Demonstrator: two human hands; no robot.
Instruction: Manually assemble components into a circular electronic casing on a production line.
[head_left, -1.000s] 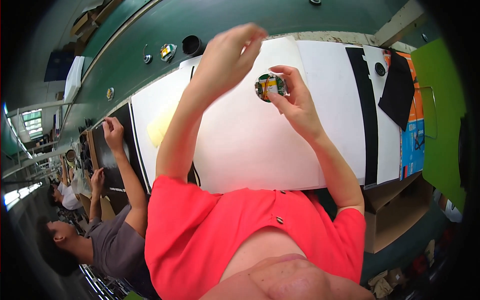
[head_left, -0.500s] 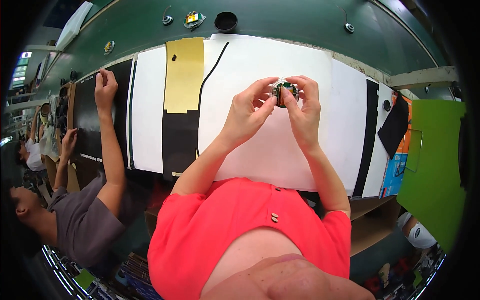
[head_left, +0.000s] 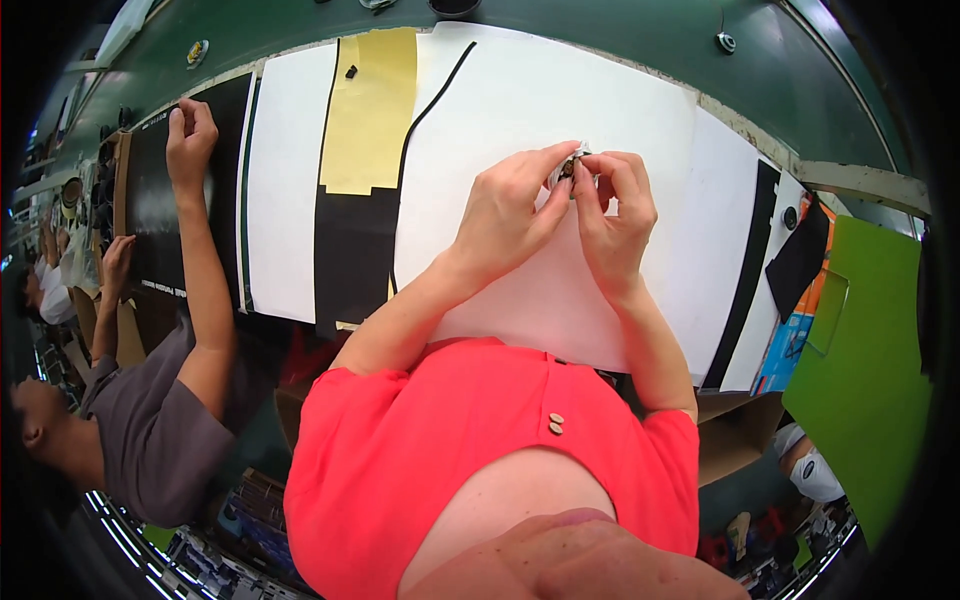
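Note:
Between my two hands is a small round electronic unit (head_left: 567,170) with a clear shell; a circuit board showed in it earlier. It is tilted now, seen mostly edge-on, with fingers over much of it. My left hand (head_left: 512,208) is closed on its left side with thumb and fingertips. From the right, my right hand (head_left: 617,212) grips it the same way, fingers bent over its edge. Both hands are held above a white sheet (head_left: 545,95) on the bench, and the unit is apart from the sheet.
To the left lie a yellow sheet (head_left: 375,120) bearing a small black piece (head_left: 351,72), and a black cord (head_left: 430,112). A co-worker's hand (head_left: 192,145) is over a black panel (head_left: 160,210). A wired round part (head_left: 725,43) sits at the back; a green board (head_left: 865,340) stands right.
The unit has been tipped from showing its circuit board face to nearly edge-on, and my fingers have closed further around it. The view has shifted slightly; the co-worker's hands stay by the black panel.

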